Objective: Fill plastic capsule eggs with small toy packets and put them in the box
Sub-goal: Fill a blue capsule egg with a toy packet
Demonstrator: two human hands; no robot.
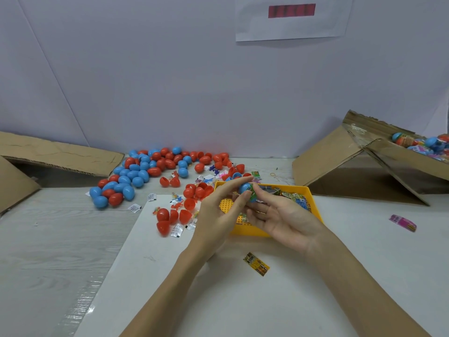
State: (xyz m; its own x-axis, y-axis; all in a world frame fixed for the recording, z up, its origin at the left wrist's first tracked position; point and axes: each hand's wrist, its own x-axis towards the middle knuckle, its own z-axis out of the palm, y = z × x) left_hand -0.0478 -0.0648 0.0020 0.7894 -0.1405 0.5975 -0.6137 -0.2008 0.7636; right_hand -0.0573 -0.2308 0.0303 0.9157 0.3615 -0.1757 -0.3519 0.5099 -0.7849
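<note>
Over the yellow tray [315,203] at the table's middle, we see the left hand [218,215] pinching a blue capsule egg [244,188], while the right hand [279,215] pinches a green toy packet [252,194] against it. Loose red and blue eggs [145,173] lie toward the back-left edge; the cardboard box [401,156] sits at the back-right corner.

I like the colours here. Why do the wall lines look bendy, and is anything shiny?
Head view: the wide lens bends the wall seam and the brown cardboard box at the edges; glare streaks the grey tabletop; light is soft, shadows faint.
</note>
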